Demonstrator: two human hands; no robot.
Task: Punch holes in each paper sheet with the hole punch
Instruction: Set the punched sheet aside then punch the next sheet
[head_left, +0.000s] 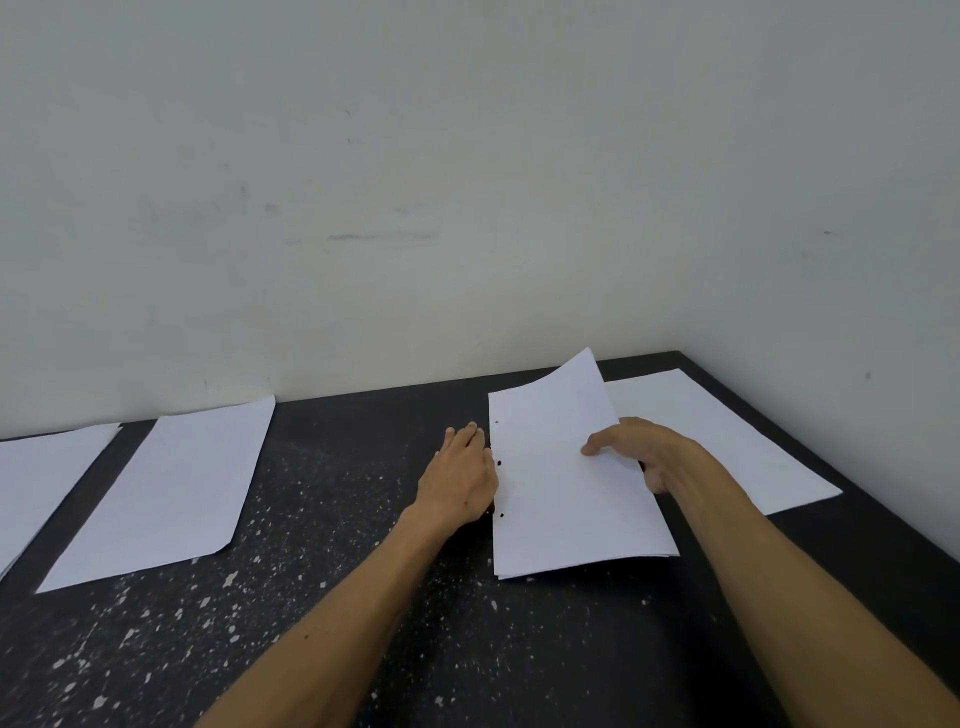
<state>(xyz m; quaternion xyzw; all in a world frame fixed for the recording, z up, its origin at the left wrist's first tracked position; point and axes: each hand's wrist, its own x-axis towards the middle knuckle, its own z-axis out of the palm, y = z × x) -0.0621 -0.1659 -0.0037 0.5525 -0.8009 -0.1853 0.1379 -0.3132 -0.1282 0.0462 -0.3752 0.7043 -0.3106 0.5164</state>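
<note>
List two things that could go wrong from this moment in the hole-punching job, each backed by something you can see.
1. The held sheets form a small stack whose lower edges look slightly offset; the holes might not line up.
2. The left hand covers whatever sits at the sheets' punched edge, so the punch cannot be seen; fingers may be close to it.

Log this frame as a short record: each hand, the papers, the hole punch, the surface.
left hand: flat at the punched edge of the held sheets
right hand: gripping held sheets, far corner lifted
holes: three dark ones along the left edge
other papers: flat sheet behind; two sheets at left
hole punch: not visible
surface: dark speckled table against a wall
</note>
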